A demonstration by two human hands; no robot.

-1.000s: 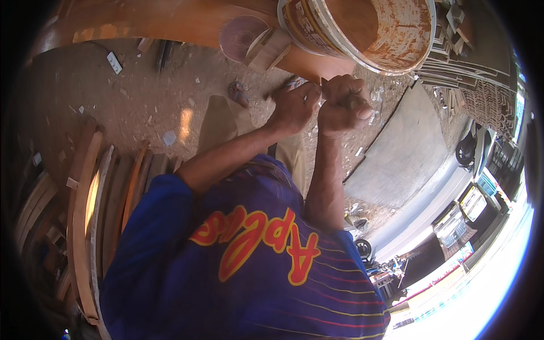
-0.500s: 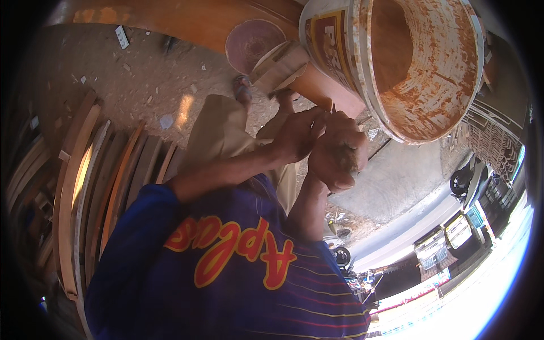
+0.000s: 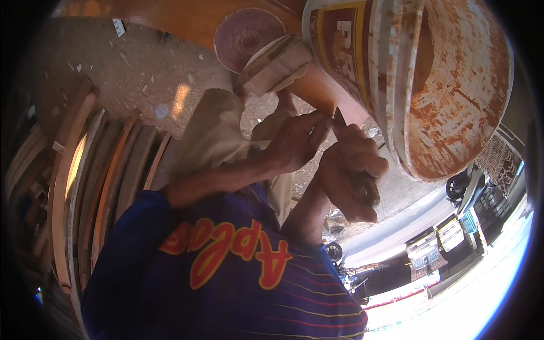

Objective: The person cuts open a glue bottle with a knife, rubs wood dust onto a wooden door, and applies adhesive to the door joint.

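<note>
My right hand (image 3: 350,167) is closed around a knife-like tool, its dark rounded handle end (image 3: 365,190) showing at the palm. A dark pointed blade (image 3: 339,120) sticks out from the fist towards my left hand. With fingers bent and pressed together, my left hand (image 3: 299,140) is beside the blade tip; whatever it pinches is hidden. Both hands are near the end of a reddish-brown wooden board (image 3: 324,90). On that board rests a tan block (image 3: 277,65), and behind it lies a round purple disc (image 3: 248,38), which looks like a sanding disc.
A large white bucket (image 3: 391,73), smeared with orange-brown inside, stands tilted in view at the right. Several curved wooden pieces (image 3: 73,170) stand stacked at the left. Scraps litter the dirt floor (image 3: 136,73). Motorbikes (image 3: 462,184) are further off at the right.
My right hand has shifted right and slightly down, away from my left hand, and more of the blade shows. The bucket appears larger and nearer as the view shifts.
</note>
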